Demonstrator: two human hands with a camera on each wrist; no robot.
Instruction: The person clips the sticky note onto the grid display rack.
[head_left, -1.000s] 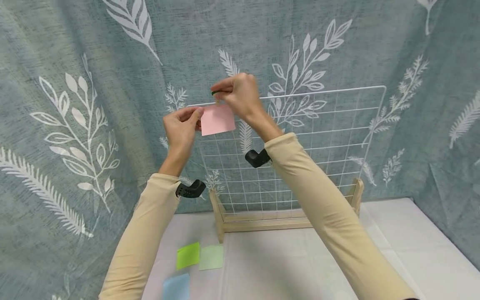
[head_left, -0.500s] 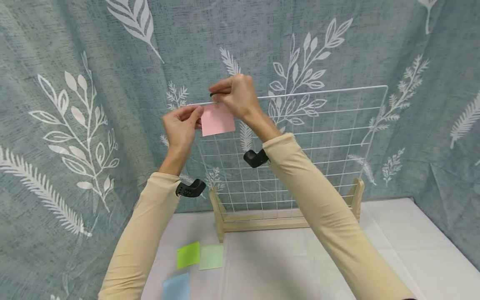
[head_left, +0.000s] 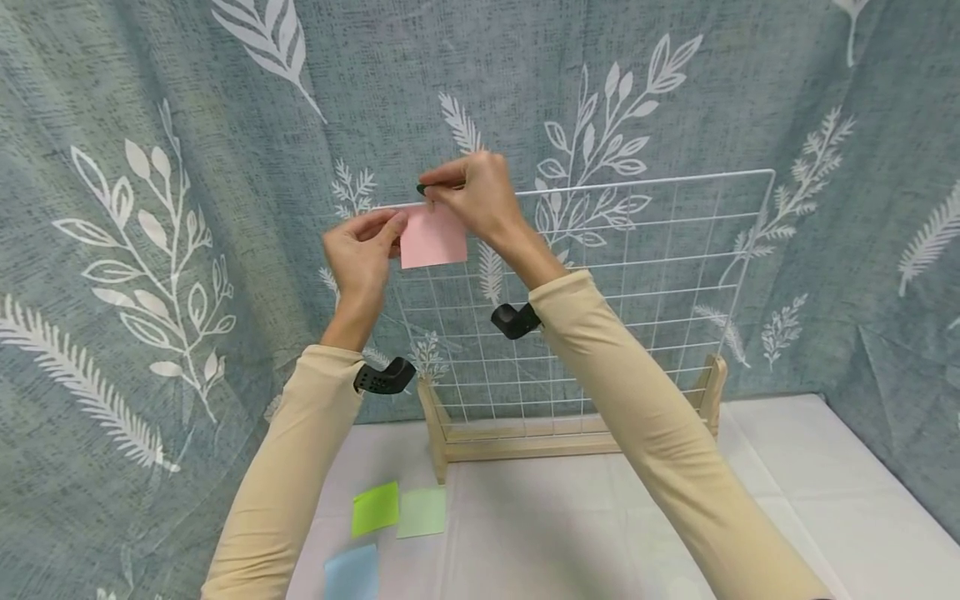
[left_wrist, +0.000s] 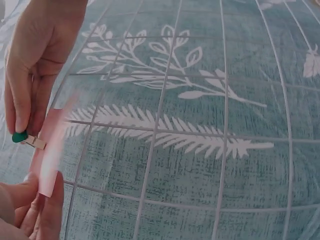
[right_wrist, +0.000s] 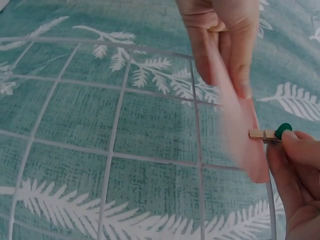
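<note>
Pink note (head_left: 433, 237) at the wire grid's (head_left: 645, 182) top edge, near its upper-left corner. Left hand (head_left: 358, 258) pinches the note's left side; right hand (head_left: 483, 196), nearer the note's top edge, pinches a clothespin (right_wrist: 257, 134). Clothespin's long axis crosses that edge, tip overlapping the note; whether it grips wire too, cannot tell.
</note>
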